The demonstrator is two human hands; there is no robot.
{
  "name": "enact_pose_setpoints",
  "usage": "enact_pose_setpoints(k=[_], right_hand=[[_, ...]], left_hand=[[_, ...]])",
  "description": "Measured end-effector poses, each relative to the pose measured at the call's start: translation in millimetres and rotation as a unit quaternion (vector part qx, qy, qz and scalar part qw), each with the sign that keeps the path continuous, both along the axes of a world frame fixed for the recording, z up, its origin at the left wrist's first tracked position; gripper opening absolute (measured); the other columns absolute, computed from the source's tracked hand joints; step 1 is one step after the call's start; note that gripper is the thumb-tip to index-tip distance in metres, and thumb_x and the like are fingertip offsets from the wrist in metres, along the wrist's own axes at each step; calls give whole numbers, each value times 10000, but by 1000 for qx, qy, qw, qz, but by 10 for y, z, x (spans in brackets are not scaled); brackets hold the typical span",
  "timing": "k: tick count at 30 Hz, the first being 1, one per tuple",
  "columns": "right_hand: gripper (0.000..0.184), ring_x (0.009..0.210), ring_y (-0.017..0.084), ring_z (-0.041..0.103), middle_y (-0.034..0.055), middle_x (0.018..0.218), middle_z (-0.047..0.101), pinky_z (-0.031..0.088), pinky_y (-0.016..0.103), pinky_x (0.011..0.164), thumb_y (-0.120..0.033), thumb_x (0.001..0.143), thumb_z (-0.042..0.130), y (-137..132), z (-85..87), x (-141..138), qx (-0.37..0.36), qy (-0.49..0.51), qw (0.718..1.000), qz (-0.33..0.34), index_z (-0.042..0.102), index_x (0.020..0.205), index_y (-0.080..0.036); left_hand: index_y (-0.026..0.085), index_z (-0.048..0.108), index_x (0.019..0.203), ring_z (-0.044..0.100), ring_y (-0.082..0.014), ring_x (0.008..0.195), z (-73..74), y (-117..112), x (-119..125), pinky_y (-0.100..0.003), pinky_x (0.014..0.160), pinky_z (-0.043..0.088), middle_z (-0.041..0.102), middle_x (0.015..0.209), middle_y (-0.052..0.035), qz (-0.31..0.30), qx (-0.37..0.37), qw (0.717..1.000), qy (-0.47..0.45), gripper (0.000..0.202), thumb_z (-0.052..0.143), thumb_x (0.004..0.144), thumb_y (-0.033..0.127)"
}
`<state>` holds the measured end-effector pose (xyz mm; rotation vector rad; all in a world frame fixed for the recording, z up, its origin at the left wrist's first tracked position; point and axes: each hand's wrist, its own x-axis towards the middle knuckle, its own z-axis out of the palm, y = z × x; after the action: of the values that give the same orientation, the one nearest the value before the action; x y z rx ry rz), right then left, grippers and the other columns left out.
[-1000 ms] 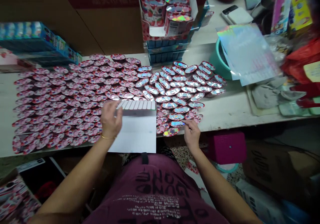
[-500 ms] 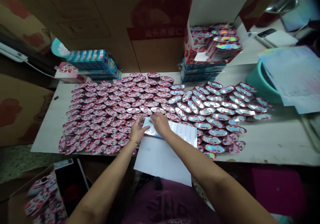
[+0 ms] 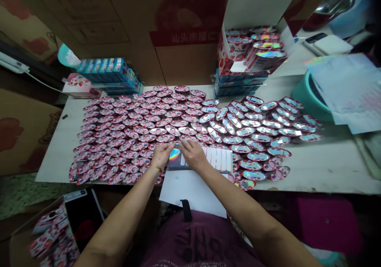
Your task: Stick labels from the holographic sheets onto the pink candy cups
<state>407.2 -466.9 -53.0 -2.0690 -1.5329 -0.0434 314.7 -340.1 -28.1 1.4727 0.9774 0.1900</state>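
Many small pink and silver oval lids (image 3: 143,128) lie in rows across the white table (image 3: 321,167). At the near edge a sheet of holographic stickers (image 3: 208,157) rests on white backing paper (image 3: 193,191). My left hand (image 3: 161,154) grips the sheet's left end with curled fingers. My right hand (image 3: 193,154) presses down on the sheet beside it, fingertips pinching at a sticker strip. What the pinch holds is too small to make out.
An open carton of strawberry-print cups (image 3: 253,48) stands on blue boxes at the back. More blue boxes (image 3: 110,72) lie back left. A teal tub (image 3: 312,98) under holographic sheets (image 3: 348,88) sits right. A box of lids (image 3: 50,235) lies on the floor at left.
The sticker sheet's left end has tipped toward me and shows its rainbow face. Both hands slid slightly nearer along it. A second ago my right hand was off at the table's right edge.
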Motion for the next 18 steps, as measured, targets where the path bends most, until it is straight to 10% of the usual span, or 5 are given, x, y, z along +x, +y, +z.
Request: enact_pose_setpoints(k=[13,18], right_hand=[[310,976,215,491,130,1146,544,421,369,805,-153,851,386,-127,146,58,5,17,1000,-4,549,1115,-159],[170,858,167,531,67,908,611,435,313,776,-182,801,474,-144,334,22,76,265,959,-67,640,841,-189]], left_hand=[[128,616,596,385,-79,478,16,-100,116,-191,462,301,455,477,36,-18,119,992,38,358,563,661,476],[147,588,543,384,-87,491,-128,54,162,-194,481,302,415,467,38,-46,237,965,103,350,514,703,449]])
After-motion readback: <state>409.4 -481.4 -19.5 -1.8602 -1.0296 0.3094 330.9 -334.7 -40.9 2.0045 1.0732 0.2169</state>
